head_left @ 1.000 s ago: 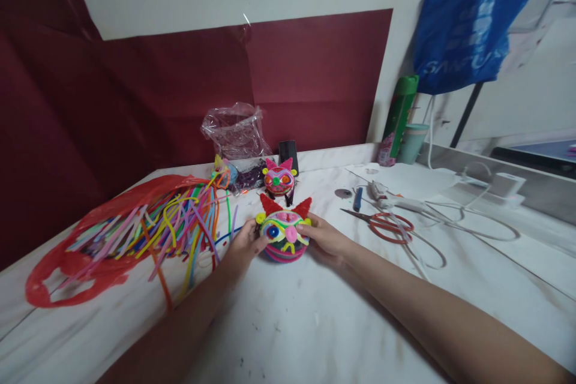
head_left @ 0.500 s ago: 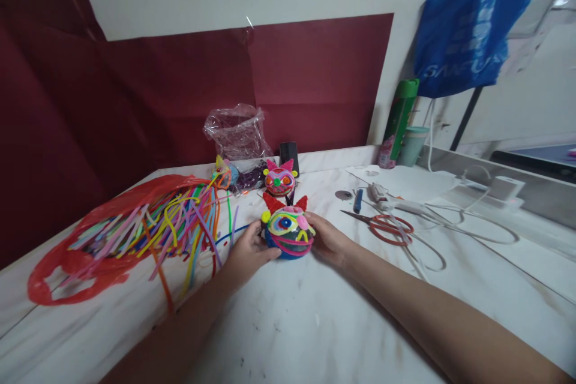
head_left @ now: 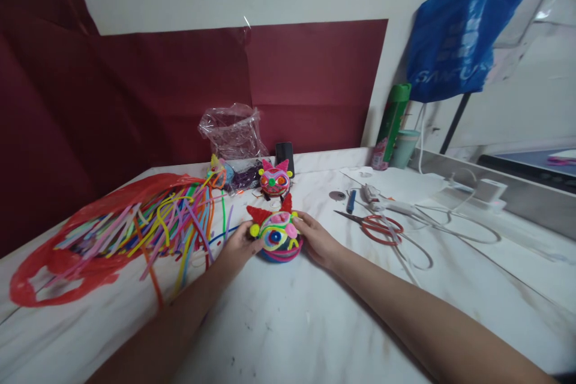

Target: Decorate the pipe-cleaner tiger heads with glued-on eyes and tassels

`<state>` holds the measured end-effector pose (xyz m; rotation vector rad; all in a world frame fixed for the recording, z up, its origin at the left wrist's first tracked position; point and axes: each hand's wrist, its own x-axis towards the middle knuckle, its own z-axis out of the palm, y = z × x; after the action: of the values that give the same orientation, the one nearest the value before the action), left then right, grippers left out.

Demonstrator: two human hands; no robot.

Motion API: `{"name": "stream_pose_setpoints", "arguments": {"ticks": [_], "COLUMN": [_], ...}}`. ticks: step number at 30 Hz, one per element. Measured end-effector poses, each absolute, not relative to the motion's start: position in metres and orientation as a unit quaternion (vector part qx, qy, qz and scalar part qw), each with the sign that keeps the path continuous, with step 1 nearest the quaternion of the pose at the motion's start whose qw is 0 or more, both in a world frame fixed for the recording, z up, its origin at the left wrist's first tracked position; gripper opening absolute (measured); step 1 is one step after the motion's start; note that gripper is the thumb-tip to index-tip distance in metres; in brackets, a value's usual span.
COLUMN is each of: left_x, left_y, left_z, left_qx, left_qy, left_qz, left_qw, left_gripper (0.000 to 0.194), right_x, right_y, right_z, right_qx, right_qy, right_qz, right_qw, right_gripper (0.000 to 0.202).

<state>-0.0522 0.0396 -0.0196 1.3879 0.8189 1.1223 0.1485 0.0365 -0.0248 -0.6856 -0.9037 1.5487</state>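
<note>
Between my hands is a round lion-head ornament (head_left: 278,241) made of fuzzy pipe cleaners, with red pointed ears, a blue eye ringed in white and yellow, and a pink mouth band. My left hand (head_left: 242,247) grips its left side, thumb toward the front. On the other side, my right hand (head_left: 317,242) holds it with the fingers partly hidden behind it. A second, pink lion head (head_left: 275,180) with orange eyes and a green nose stands just behind.
Colourful pipe cleaners (head_left: 148,225) spill from a red plastic bag (head_left: 63,291) on the left. Red-handled scissors (head_left: 381,229), a small blue stick (head_left: 351,201) and white cables (head_left: 463,235) lie on the right. A green spray can (head_left: 392,126) stands by the wall.
The lion head in my hands has tilted and turned, so its ears now lean forward and its mouth shows less. My right thumb has come over its upper right side. The camera view has shifted slightly.
</note>
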Motion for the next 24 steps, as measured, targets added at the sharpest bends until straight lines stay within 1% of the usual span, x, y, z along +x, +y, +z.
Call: {"name": "stream_pose_setpoints", "arguments": {"ticks": [3,5,9,11,13,17,20,22,24], "left_x": [-0.051,-0.052,-0.051,-0.049,-0.048,-0.047,-0.047,-0.047,-0.048], "left_y": [0.038,0.037,0.036,0.035,0.034,0.032,0.031,0.030,0.031], "left_z": [-0.019,-0.020,-0.022,-0.021,-0.020,-0.013,-0.006,-0.002,0.000], "left_qx": [0.582,0.582,0.581,0.590,0.601,0.584,0.570,0.562,0.551], "left_qy": [0.335,0.343,0.352,0.336,0.327,0.370,0.408,0.435,0.465], "left_qz": [0.446,0.433,0.446,0.450,0.446,0.462,0.460,0.456,0.448], "left_qw": [0.592,0.596,0.583,0.580,0.576,0.555,0.544,0.535,0.528], "left_gripper": [0.059,0.061,0.061,0.066,0.069,0.067,0.061,0.055,0.050], "right_x": [0.145,0.144,0.145,0.145,0.144,0.139,0.134,0.131,0.132], "right_y": [0.033,0.033,0.037,0.037,0.034,0.028,0.029,0.032,0.034], "right_z": [-0.023,-0.023,-0.025,-0.026,-0.024,-0.021,-0.024,-0.027,-0.024], "right_qx": [-0.280,-0.282,-0.388,-0.416,-0.410,-0.387,-0.362,-0.362,-0.388], "right_qy": [-0.421,-0.436,-0.428,-0.431,-0.434,-0.414,-0.405,-0.409,-0.431], "right_qz": [0.651,0.642,0.558,0.539,0.554,0.590,0.613,0.613,0.588], "right_qw": [0.566,0.564,0.596,0.593,0.580,0.575,0.574,0.571,0.564], "right_gripper": [0.048,0.050,0.057,0.054,0.048,0.043,0.045,0.047,0.050]}}
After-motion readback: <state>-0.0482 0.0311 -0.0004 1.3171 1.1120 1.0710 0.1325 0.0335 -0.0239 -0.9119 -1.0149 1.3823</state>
